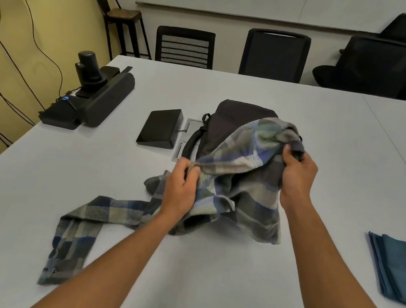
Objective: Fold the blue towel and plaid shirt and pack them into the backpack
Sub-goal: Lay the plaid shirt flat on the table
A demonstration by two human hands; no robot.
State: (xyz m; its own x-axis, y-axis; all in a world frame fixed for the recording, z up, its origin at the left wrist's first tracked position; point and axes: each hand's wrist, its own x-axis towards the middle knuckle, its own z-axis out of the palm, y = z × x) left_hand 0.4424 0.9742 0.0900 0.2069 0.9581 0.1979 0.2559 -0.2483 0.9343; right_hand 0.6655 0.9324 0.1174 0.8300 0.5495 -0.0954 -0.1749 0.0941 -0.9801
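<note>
Both hands hold the shirt (pixel 234 184) up off the table (pixel 206 271), most likely to shake it out and find its edges before laying it flat to fold. The left hand (pixel 180 189) has its fingers curled over a bunched edge of the cloth, with the thumb pressed on top, so the fabric is pinched between thumb and fingers. The right hand (pixel 298 175) is higher and farther away; its fingers are closed round a gathered fold, and a dark bit of the shirt pokes out just above the thumb. Between the two grips the cloth stretches in a slack band, and below the fingers the rest hangs in a loose, crumpled heap whose lower hem touches the table. One sleeve (pixel 75 235) trails away from under the left wrist, lying flat on the table and bending toward the person, its buttoned cuff at the near end. The shirt is a soft woven plaid in grey, blue and pale green, thick enough to hold rounded folds, and it is plainly not yet folded. Just beyond the fingers of both hands lies the backpack (pixel 226 128), dark and partly hidden by the raised cloth; I cannot tell whether it is open. The towel (pixel 399 270) lies well to the right of the right hand, already in a neat stack of layers, near the table's edge, untouched by either hand.
</note>
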